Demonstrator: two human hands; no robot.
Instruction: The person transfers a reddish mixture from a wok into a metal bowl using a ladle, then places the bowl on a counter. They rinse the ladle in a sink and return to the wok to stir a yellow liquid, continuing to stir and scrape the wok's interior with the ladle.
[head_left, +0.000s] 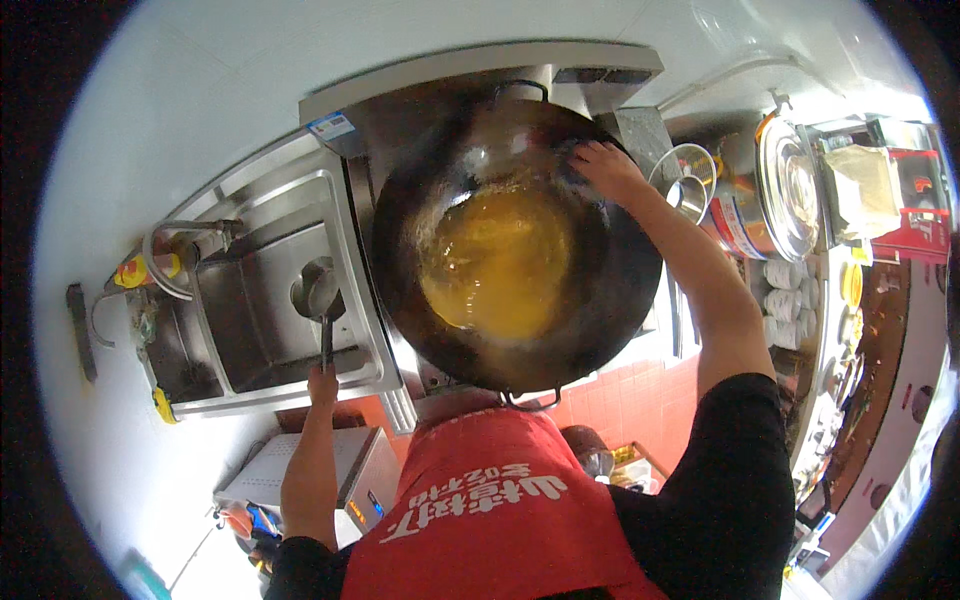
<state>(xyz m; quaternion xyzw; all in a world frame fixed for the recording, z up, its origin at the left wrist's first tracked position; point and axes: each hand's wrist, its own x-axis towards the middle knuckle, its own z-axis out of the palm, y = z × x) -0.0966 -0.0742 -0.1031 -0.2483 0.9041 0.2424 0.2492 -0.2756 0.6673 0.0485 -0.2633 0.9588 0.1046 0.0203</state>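
My left hand grips the handle of a metal ladle, whose round bowl is over the stainless steel sink. A large dark wok with loop handles stands before me, with cloudy yellow liquid pooled in its bottom. My right hand reaches over the wok's far right side, fingers towards its inner wall. Something dark and bluish shows by those fingertips; blur hides what it is and whether the hand holds it.
A curved faucet rises at the sink's left end. Right of the wok are a mesh strainer, a glass lid and stacked white bowls. A metal box-shaped appliance stands below the sink at lower left.
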